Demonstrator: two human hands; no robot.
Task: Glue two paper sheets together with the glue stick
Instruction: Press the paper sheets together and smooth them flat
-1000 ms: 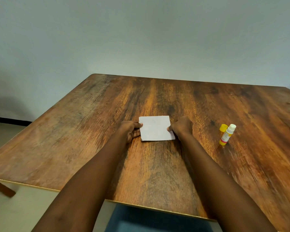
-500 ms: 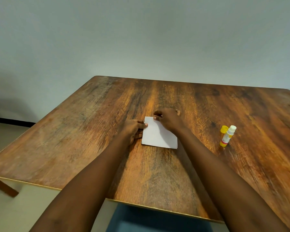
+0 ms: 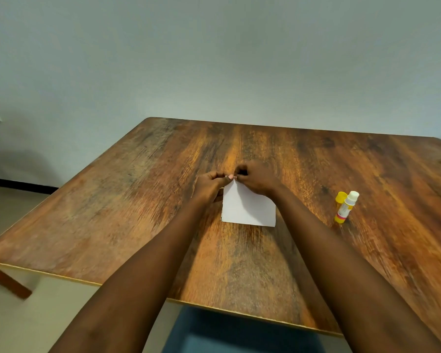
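Note:
White paper sheets lie stacked in the middle of the wooden table; I cannot tell them apart as separate sheets. My left hand and my right hand meet at the stack's far left corner, fingertips pinching the paper there. My right forearm covers the stack's far right part. An open glue stick, white with a yellow base, lies to the right of the paper, with its yellow cap beside it. Neither hand is near it.
The table's near edge runs below my forearms, with a blue seat under it. A plain wall stands behind the table's far edge. A table leg shows at the lower left.
My right hand moved from the paper's right edge across to its far left corner. My left hand shifted up to the same corner. The camera tilted up a little.

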